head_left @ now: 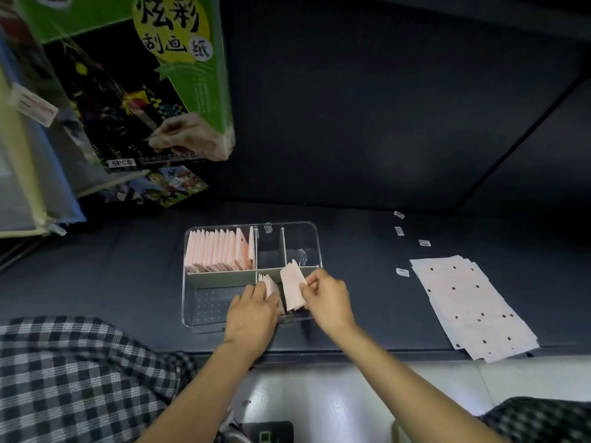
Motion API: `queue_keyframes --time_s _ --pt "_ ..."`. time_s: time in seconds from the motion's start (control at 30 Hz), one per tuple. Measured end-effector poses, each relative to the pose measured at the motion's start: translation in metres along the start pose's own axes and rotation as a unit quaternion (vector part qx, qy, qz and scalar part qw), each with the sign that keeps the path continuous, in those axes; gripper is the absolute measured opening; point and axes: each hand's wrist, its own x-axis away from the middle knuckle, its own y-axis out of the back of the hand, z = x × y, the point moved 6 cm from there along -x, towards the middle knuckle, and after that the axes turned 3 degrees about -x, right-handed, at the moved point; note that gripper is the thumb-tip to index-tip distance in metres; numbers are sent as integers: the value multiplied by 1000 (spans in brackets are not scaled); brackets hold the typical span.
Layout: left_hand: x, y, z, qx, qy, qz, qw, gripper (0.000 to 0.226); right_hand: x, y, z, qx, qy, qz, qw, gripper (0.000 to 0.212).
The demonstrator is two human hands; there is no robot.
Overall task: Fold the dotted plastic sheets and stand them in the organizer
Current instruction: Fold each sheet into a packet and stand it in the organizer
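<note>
A clear organizer (315,238) sits on the dark table (367,155), split by a grey divider (224,278) into a front tray and three back compartments. The back left compartment is packed with a row (217,251) of folded pink sheets standing on edge, and one more leans against its right wall; the other two back compartments hold no sheets. In the front tray the left hand (252,311) rests with fairly straight fingers against a small bundle (268,284) of folded sheets, propping it upright just right of the tray's middle. The right hand (326,298) pinches a folded sheet (292,289) by its right edge between thumb and curled fingers — the sheet stands tilted, its lower end in the tray just beside the bundle, its top leaning over the divider. Well to the right, near the table's front edge, lies a flat stack (470,305) of unfolded pink sheets with dark dots. A few small white labels (402,272) lie scattered between stack and organizer. At far left, a green box (144,75) leans — printed with large characters.
</note>
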Motion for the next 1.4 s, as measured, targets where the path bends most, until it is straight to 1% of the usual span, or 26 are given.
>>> queue_keyframes --time_s 0.13,0.23,0.3,0.4,0.5,0.57,0.63,0.7,0.83,0.9,0.97,1.03,1.1,1.17,1.23,1.27,1.33,1.4 --pt "1 1 3 18 3 -11 1000 32 -4 -17 19 150 59 30 987 16" --pt "1 1 2 34 0 -16 999 30 -7 -28 26 192 54 42 979 17" --pt "1 0 2 54 1 -16 998 30 -8 -34 27 199 35 47 978 16" --pt "2 -1 3 116 15 -16 993 29 -8 -39 27 205 10 50 977 18" --pt "2 -1 5 181 39 -17 983 28 -7 -39 25 215 -1 40 976 23" --pt "2 -1 5 209 46 -19 977 27 -7 -38 21 196 -20 38 980 30" --pt "3 -1 4 213 49 -16 976 29 -6 -38 15 173 -48 49 983 34" --pt "4 -3 3 203 50 -11 978 33 -5 -42 12 152 -67 80 983 31" --pt "6 -4 2 176 61 0 982 35 -1 -50 10 124 -65 140 980 27" --pt "7 -5 2 173 66 -2 983 34 1 -50 9 149 -49 127 979 24" --pt "8 -4 2 182 70 -15 981 34 1 -47 6 173 -42 88 980 22" --pt "8 -3 2 188 68 -36 979 37 2 -46 1 172 -46 70 981 22" --pt "8 -1 1 177 55 -46 982 39 2 -48 -5 145 -47 88 984 22" --pt "8 -4 -2 146 39 -34 988 37 3 -45 -11 81 -50 102 990 21" --pt "8 -5 -5 124 34 -24 991 36 4 -29 -27 22 -53 81 995 20" --pt "7 -3 -7 111 33 -29 993 35 4 -16 -40 15 -48 60 997 18" --pt "4 8 -14 110 20 -70 991 32 5 18 -78 34 -41 15 998 12" --pt "1 23 -29 133 -25 -136 981 23 8 60 -130 70 -64 -22 995 13"
